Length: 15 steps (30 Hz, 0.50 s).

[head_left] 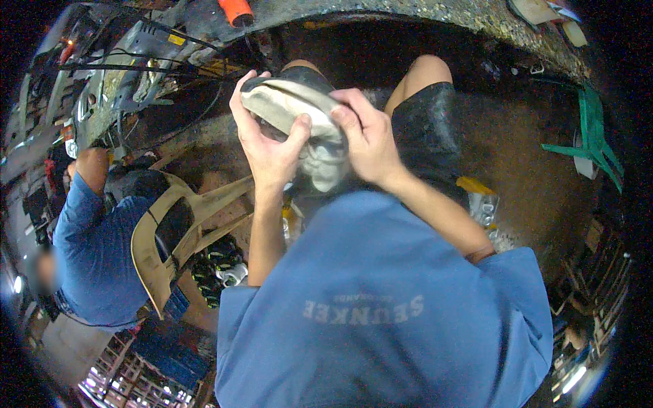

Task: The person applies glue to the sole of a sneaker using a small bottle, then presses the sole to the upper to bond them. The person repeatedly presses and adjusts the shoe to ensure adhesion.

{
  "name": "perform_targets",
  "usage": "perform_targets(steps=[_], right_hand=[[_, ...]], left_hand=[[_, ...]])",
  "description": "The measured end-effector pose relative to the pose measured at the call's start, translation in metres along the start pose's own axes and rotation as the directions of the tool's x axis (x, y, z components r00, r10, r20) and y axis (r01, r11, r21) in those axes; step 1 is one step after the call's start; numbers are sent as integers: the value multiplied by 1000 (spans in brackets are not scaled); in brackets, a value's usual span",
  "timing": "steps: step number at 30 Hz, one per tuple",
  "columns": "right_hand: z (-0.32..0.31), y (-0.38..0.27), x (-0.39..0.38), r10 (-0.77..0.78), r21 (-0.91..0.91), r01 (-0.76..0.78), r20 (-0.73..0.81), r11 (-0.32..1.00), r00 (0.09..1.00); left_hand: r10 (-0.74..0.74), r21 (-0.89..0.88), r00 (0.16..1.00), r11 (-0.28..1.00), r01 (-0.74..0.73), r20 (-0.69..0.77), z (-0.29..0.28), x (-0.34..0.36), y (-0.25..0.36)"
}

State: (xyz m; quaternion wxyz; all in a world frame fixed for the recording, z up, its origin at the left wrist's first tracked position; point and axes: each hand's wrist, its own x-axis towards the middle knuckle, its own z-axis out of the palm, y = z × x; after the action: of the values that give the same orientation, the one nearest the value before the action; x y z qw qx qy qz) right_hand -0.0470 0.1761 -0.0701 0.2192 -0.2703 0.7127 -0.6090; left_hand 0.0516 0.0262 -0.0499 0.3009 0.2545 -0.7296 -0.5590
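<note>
Between my two hands, above my lap, is a pale, rounded shoe-like piece (282, 107) with a dark edge along its far side. Its near end hangs in soft, whitish folds (323, 166); what exactly it is I cannot make out. My left hand (266, 153) grips it from the left, fingers behind and thumb pressed on the near face. On the right end, my right hand (371, 136) pinches the edge between thumb and bent fingers.
Beyond my knees runs a worn bench edge (469, 17) with an orange handle (236, 10) on it. Left, a person in a blue shirt (102, 251) sits near a beige chair (151, 262). Shiny metal pieces (484, 207) lie by my right leg; a green frame (593, 136) stands far right.
</note>
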Motion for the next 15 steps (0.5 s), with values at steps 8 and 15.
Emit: perform_targets(steps=[8, 15], right_hand=[[0, -13, -11, -105, 16, 104, 28, 994, 994], [-9, -15, 1, -254, -74, 257, 50, 964, 966]], left_hand=[[-100, -168, 989, 982, 80, -112, 8, -9, 22], [-125, -312, 991, 945, 103, -51, 8, -8, 28]])
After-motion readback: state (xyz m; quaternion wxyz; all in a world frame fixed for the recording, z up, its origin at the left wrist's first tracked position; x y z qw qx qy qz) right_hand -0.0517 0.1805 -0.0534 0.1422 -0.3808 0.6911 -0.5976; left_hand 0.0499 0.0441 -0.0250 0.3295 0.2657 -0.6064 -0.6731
